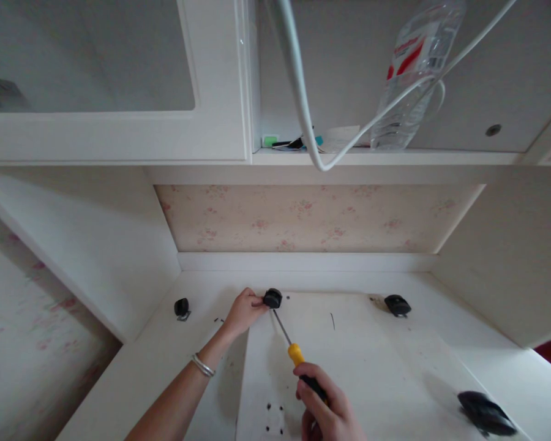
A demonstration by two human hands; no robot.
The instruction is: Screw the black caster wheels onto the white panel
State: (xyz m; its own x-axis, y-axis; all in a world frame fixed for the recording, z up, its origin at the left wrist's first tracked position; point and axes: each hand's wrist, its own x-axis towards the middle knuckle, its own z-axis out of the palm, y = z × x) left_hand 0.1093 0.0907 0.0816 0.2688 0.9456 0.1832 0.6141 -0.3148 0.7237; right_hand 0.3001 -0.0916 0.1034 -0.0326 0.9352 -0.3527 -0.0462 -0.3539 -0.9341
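Note:
A white board (371, 361) lies flat on the white desk. My left hand (244, 311) is closed on a black caster wheel (272, 298) at the board's far left corner. My right hand (327, 413) grips the yellow-and-black handle of a screwdriver (294, 350). Its metal shaft points up and left, with the tip at the base of that caster. A second black caster (397, 305) sits at the board's far right corner. A third one (485, 413), blurred, is at the near right corner. Several dark screw holes (274, 416) mark the board beside my right hand.
A loose black caster (182, 308) stands on the desk to the left, with small dark screws (218, 320) near it. On the shelf above stand a clear plastic bottle (416, 73) and some small items (294, 143). A white cable (303, 92) hangs down in front.

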